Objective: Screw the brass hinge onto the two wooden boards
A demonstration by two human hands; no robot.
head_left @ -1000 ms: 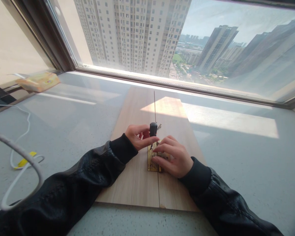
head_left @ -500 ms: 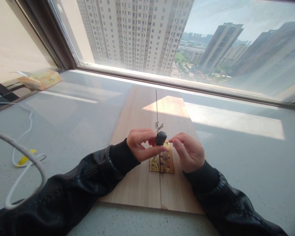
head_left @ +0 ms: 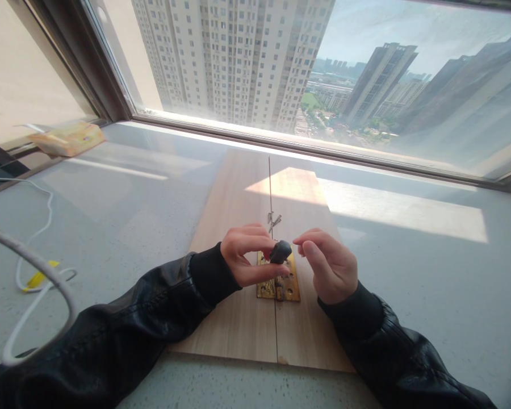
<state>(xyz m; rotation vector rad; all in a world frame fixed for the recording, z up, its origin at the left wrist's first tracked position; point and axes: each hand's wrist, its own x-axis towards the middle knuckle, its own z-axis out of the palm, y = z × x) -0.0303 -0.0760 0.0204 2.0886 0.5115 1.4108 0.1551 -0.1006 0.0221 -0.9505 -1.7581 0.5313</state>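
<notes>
My left hand [head_left: 249, 255] is closed, thumb and fingers around a black tool handle [head_left: 281, 251], by its shape a screwdriver's. Its rounded end points up toward me, and any shaft below is hidden. Beneath it lies a worn brass-coloured hinge [head_left: 293, 284] across the seam of two pale wooden boards [head_left: 234, 329]; the fingers and handle cover part of it. My right hand [head_left: 330, 264] hovers just right of the handle, apart from it, fingers loosely bent and nothing visible in them. Several small screws [head_left: 275, 220] lie loose on the seam beyond the hinge.
The boards lie on a speckled white sill [head_left: 409, 272] below a large window [head_left: 366, 153]. A white cable [head_left: 46, 307] with a yellow tag [head_left: 40, 276] loops at the left. A yellowish packet [head_left: 70, 139] sits in the far left corner.
The black handle has tilted to the right and come slightly lower. My right hand's fingertips have drawn a little away from the hinge. The screws remain lying on the seam.
</notes>
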